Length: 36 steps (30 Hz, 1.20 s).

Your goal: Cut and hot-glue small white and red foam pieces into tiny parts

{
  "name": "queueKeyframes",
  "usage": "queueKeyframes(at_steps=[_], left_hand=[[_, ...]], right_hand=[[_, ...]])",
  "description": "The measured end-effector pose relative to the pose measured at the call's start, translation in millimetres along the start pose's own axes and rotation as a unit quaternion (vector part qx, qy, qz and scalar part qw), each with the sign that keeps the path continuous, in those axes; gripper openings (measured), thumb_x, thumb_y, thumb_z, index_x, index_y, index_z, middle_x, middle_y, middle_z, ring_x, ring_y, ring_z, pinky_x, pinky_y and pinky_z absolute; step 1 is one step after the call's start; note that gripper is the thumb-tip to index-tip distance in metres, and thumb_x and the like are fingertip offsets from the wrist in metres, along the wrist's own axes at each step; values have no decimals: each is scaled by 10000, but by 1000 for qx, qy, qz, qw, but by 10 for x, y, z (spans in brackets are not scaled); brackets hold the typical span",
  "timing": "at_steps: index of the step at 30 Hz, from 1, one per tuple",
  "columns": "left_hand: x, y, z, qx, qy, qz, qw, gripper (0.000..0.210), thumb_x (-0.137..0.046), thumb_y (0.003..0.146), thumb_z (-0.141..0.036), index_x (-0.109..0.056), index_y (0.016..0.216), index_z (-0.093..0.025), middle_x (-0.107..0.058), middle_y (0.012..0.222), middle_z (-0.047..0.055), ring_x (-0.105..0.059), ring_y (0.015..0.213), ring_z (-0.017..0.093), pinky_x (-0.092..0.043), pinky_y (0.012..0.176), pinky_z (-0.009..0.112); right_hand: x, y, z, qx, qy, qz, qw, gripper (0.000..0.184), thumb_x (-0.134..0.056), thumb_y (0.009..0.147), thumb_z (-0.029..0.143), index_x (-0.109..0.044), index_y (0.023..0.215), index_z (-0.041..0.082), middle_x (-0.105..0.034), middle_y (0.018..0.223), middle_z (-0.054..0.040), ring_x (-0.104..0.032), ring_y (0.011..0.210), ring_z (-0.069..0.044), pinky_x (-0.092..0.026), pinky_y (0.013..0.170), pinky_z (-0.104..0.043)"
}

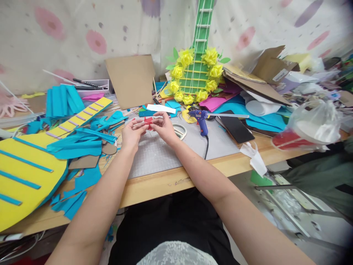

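A small red piece of paper (148, 121) is pinched between the fingers of both my hands, above the grey cutting mat (154, 158). My left hand (132, 131) grips it from the left, and my right hand (163, 127) from the right. Its exact shape is partly hidden by my fingers. Just right of my right hand lies a pair of scissors with pale handles (180, 131); its blades are out of sight. Beyond my fingers rests a white strip (161, 108). A blue glue gun (202, 121) with a clear stick lies farther right.
A green paper guitar with yellow flowers (193, 75) stands at the back. On the left lie a yellow guitar shape (30, 165) and blue paper scraps (77, 143). A phone (235, 127), bagged cup (300, 129) and cardboard (131, 81) are also on the table.
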<state>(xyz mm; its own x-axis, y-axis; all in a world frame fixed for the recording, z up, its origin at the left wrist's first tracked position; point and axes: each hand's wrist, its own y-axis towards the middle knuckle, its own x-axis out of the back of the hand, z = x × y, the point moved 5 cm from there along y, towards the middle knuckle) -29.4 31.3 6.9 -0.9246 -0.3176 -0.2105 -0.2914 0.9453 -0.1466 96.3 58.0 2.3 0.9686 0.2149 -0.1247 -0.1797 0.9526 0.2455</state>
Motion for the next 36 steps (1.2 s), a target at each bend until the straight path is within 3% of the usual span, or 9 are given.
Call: queueKeyframes(at_steps=[9, 19, 27, 36], left_hand=[[34, 58, 60, 1, -25, -11, 1000, 392, -808, 432, -132, -561, 735, -155, -657, 711, 10, -648, 720, 134, -497, 732, 271], [23, 47, 112, 60, -74, 9, 995, 363, -787, 443, -78, -548, 706, -156, -641, 711, -1, -631, 703, 119, -490, 692, 244], [5, 16, 92, 77, -75, 37, 994, 313, -736, 563, -164, -585, 837, -163, -669, 760, 24, -639, 656, 120, -498, 638, 243], [33, 1, 73, 26, -34, 14, 999, 349, -740, 498, -132, -577, 806, -147, -656, 682, 9, -623, 609, 111, -490, 628, 242]], right_hand=[[-59, 1, -44, 4, -22, 52, 998, 479, -656, 603, 179, -383, 992, 241, -582, 842, 23, -610, 821, -139, -506, 795, -325], [-55, 14, -73, 8, -82, 34, 996, 419, -639, 651, 170, -388, 981, 231, -609, 797, 37, -626, 721, -125, -509, 782, -339], [28, 14, -96, -64, -44, -6, 997, 437, -670, 616, 147, -392, 943, 230, -621, 731, 60, -634, 678, -130, -521, 725, -328], [33, 13, -139, -95, -7, 17, 995, 447, -705, 581, 155, -416, 915, 221, -645, 707, 60, -653, 690, -138, -500, 791, -369]])
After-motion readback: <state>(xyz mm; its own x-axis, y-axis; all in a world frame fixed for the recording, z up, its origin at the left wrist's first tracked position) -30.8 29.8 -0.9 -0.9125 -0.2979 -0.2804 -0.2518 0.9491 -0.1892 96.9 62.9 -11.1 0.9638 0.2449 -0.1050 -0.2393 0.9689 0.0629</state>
